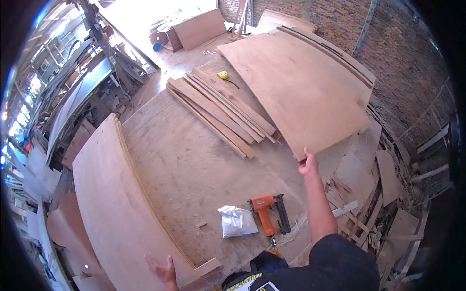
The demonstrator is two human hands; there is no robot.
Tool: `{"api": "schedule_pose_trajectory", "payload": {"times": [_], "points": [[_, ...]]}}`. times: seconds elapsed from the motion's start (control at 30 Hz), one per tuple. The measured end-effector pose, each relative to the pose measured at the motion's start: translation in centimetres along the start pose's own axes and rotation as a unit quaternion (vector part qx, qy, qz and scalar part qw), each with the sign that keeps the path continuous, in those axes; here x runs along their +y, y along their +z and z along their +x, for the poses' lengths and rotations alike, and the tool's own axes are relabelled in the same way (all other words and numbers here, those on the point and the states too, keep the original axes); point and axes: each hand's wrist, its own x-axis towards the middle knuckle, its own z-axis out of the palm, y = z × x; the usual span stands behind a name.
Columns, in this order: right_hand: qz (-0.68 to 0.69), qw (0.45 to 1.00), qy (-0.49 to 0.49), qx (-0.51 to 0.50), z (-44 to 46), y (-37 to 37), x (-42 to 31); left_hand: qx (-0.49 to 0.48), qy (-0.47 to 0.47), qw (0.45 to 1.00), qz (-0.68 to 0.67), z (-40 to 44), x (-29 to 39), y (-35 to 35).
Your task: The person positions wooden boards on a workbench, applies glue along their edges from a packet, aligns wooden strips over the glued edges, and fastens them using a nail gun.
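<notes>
- At near corner of big ply sheet (pixel 310 92), R hand (pixel 307 164) pinches edge; some fingers hidden.
- L hand (pixel 162 271): fingers spread over near end of L ply stack (pixel 114 194); can't tell if touching.
- Sheet on R side, next to wood strips (pixel 218 114).
- Open worktop (pixel 165 145) btwn stack & strips; nail gun (pixel 264 213) + white bag (pixel 238 223) nearer body.
</notes>
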Motion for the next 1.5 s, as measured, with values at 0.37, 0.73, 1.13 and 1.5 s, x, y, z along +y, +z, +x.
{"api": "schedule_pose_trajectory", "payload": {"times": [0.37,0.73,1.13,1.5], "points": [[-0.026,0.982,0.147,-0.112,-35.1,-10.7,5.1,-0.517,-0.128,0.626,-0.570,-9.1,23.3,5.5],[-0.307,0.846,0.286,-0.329,-52.0,-22.0,12.0,-0.607,-0.139,0.520,-0.585,-15.9,18.3,-1.5],[-0.666,0.586,-0.445,0.119,-34.4,-26.6,-16.8,-0.506,-0.181,0.633,-0.557,-10.9,5.1,-2.9],[-0.554,0.830,-0.049,-0.037,-17.9,-23.0,-12.4,-0.414,-0.138,0.730,-0.526,-11.6,3.8,-6.0]]}}
